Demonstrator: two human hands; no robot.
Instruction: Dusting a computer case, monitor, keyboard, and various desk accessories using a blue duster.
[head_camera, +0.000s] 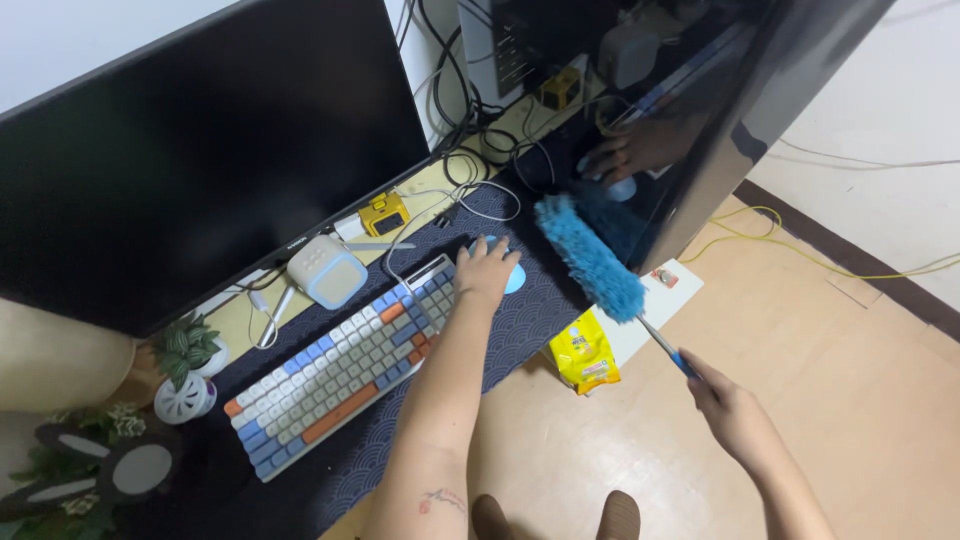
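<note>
We see the left hand (487, 272) lying flat on a light blue mouse (508, 272), its fingers (497, 250) spread a little and curved over the top rather than clamped round it. The mouse sits on a dark patterned desk mat (520, 320) on the tabletop (245, 325), just beside the right end of a keyboard (340, 365) with white, blue and orange keys.

The right hand (730, 410) is out over the wooden floor (860, 400), its fingers (700, 378) wrapped tight on the blue grip of a blue duster (590, 257). A thin metal rod leads from the grip to the fluffy head, which lies against the dark glossy side of a computer case (720, 120) at the tabletop's edge.

Below that edge a yellow packet (583, 355) rests on the floor beside a white board (650, 310). Behind the keyboard stand a large black monitor (200, 150) and a small white cube-shaped gadget (327, 270); a small potted plant (190, 345) is at the left.
</note>
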